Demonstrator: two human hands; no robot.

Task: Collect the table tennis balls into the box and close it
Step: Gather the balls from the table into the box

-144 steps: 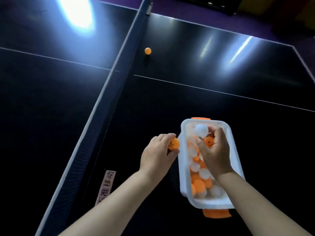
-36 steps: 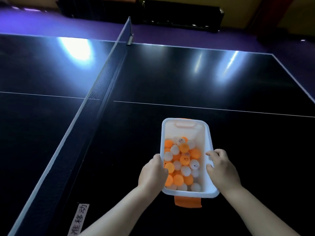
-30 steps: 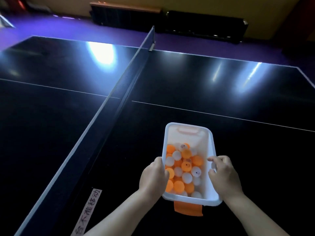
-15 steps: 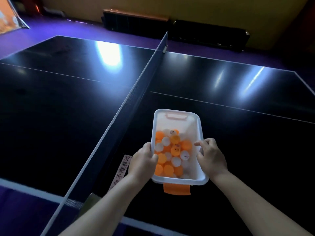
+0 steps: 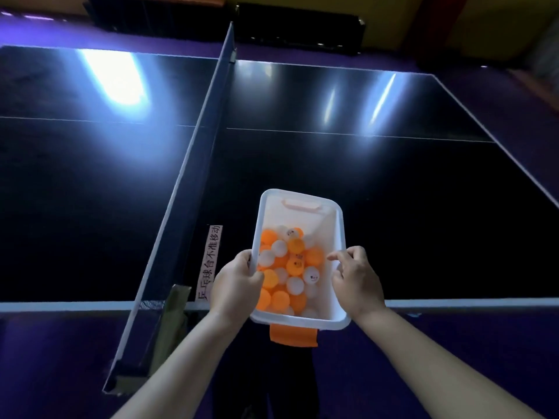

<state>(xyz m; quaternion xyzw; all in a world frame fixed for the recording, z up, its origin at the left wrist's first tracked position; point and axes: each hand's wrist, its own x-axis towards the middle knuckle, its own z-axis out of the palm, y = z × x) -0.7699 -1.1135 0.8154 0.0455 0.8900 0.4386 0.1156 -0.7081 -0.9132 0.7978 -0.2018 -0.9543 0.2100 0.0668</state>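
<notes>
net upright just left of box, blocks sideways passage there; its clamp sits at the worktop near edge. left grip and right grip hold the box's long walls. passage open ahead, rightward, and down into box top.

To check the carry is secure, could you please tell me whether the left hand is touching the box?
Touching. The head view shows the left hand gripping the box, its thumb curled over the left rim.
</notes>
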